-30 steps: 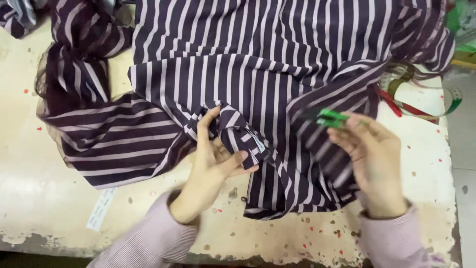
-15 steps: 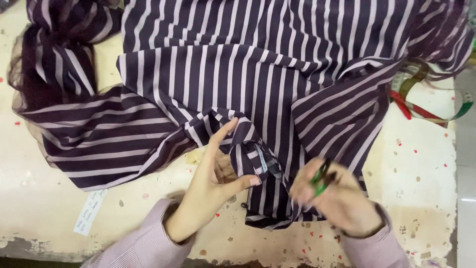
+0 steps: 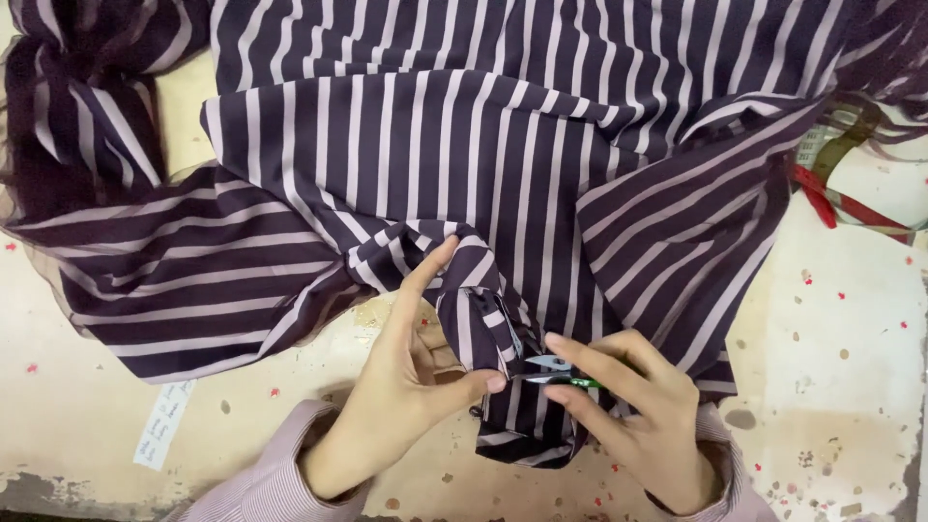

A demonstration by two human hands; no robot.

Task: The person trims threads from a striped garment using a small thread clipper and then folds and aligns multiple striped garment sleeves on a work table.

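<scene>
A dark purple garment with pale stripes (image 3: 503,145) lies spread over a worn cream table (image 3: 841,387). My left hand (image 3: 406,377) pinches a folded edge of the garment (image 3: 478,329) between thumb and fingers near the table's front. My right hand (image 3: 628,416) holds small green-handled thread snips (image 3: 561,372), whose metal tips point left at the pinched edge, right beside my left thumb. Both wrists wear pale pink ribbed sleeves.
A red and green ribbon or strap (image 3: 841,184) lies at the right edge beside the garment. A small white paper label (image 3: 164,425) rests on the table at the lower left. The tabletop is chipped and speckled with red flecks.
My right hand has come down and left with the snips, from beside the garment to the folded edge held by my left hand. The view has drawn closer.
</scene>
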